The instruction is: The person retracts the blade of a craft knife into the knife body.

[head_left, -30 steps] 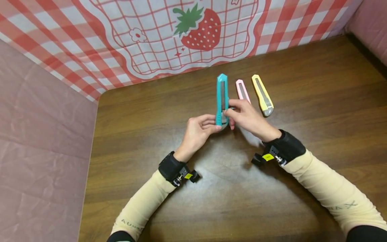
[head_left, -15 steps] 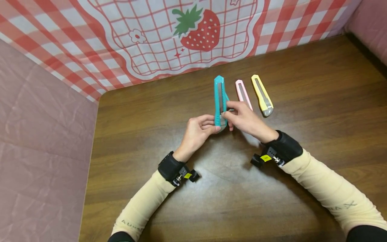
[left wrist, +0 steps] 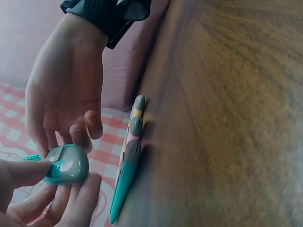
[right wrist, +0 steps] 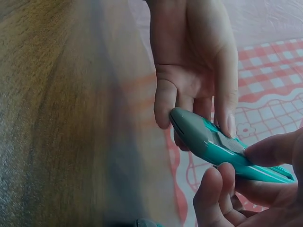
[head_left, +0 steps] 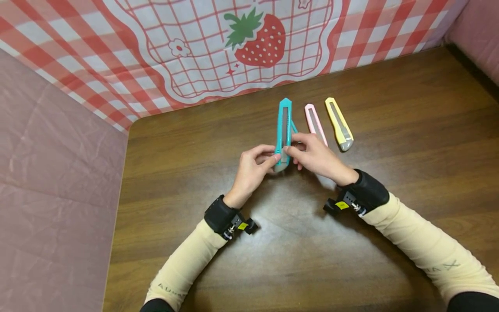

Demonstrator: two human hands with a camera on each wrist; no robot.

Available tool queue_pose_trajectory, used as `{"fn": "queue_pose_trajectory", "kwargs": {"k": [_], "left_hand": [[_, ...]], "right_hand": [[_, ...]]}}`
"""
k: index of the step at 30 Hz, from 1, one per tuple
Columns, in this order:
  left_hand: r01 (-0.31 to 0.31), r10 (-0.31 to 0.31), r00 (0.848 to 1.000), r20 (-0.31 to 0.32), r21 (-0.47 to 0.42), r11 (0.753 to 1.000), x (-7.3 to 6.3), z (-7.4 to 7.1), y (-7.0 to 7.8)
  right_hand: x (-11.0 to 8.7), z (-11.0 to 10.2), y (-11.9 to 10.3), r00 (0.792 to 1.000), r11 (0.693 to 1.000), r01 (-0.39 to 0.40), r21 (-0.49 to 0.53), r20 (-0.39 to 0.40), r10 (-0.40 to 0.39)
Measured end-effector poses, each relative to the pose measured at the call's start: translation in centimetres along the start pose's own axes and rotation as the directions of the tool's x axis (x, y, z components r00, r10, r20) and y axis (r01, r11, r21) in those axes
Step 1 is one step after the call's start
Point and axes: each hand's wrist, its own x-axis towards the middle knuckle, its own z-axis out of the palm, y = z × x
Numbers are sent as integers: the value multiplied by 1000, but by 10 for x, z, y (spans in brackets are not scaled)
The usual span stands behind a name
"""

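Note:
In the head view, a teal utility knife (head_left: 285, 117) with a grey end is held up between both hands, its pointed end away from me. My left hand (head_left: 249, 171) grips it near the grey end, thumb on top and fingers beneath. From the other side my right hand (head_left: 319, 156) pinches it, thumb on the face beside the grey slider (right wrist: 230, 143). A second teal utility knife (left wrist: 125, 182) lies on the table, mostly hidden by the right hand in the head view. To its right lie a pink utility knife (head_left: 315, 121) and a yellow utility knife (head_left: 338, 123).
The brown wooden table (head_left: 234, 268) runs under everything. Behind it hangs a red-and-white checked cloth (head_left: 202, 52) with a strawberry print. Pink fabric (head_left: 58, 195) stands along the left side, and more pink fabric (head_left: 475, 52) at the far right.
The held knife has come down slightly. My left thumb has shifted from its bottom end up onto its side. More of the second teal knife now shows behind the right hand.

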Motion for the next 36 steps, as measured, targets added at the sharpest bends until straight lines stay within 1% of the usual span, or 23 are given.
{"fn": "queue_pose_trajectory", "kwargs": {"k": [6, 11, 14, 16, 21, 26, 30, 32, 34, 36], "left_hand": [[4, -3, 1000, -11, 30, 1000, 0, -2, 1], [18, -18, 1000, -21, 16, 1000, 3, -4, -1], [51, -51, 998, -37, 3, 999, 6, -7, -5], [81, -81, 996, -46, 12, 997, 8, -10, -7], [157, -153, 987, -57, 67, 985, 12, -16, -11], [203, -198, 978, -61, 72, 977, 14, -21, -16], [208, -204, 977, -61, 73, 975, 15, -24, -18], [201, -197, 979, -59, 81, 976, 16, -25, -17], [193, -188, 981, -55, 101, 976, 17, -25, -16], [178, -173, 984, -50, 142, 974, 18, -25, -15]], "right_hand": [[-2, 3, 1, 1000, 1000, -8, -26, 24, 8], [-1, 2, 3, 999, 999, -39, -31, 16, 39], [-1, 2, 4, 998, 998, -62, -34, 2, 62], [-1, 1, 5, 998, 997, -70, -33, -8, 70], [0, 2, 5, 999, 997, -54, -48, -2, 54], [2, 3, 4, 999, 997, -44, -58, 11, 45], [3, 4, 4, 999, 996, -50, -70, 16, 51], [3, 4, 3, 998, 995, -55, -83, 19, 57], [3, 4, 3, 998, 994, -60, -96, 18, 62], [3, 4, 2, 998, 993, -60, -104, 17, 62]]}}
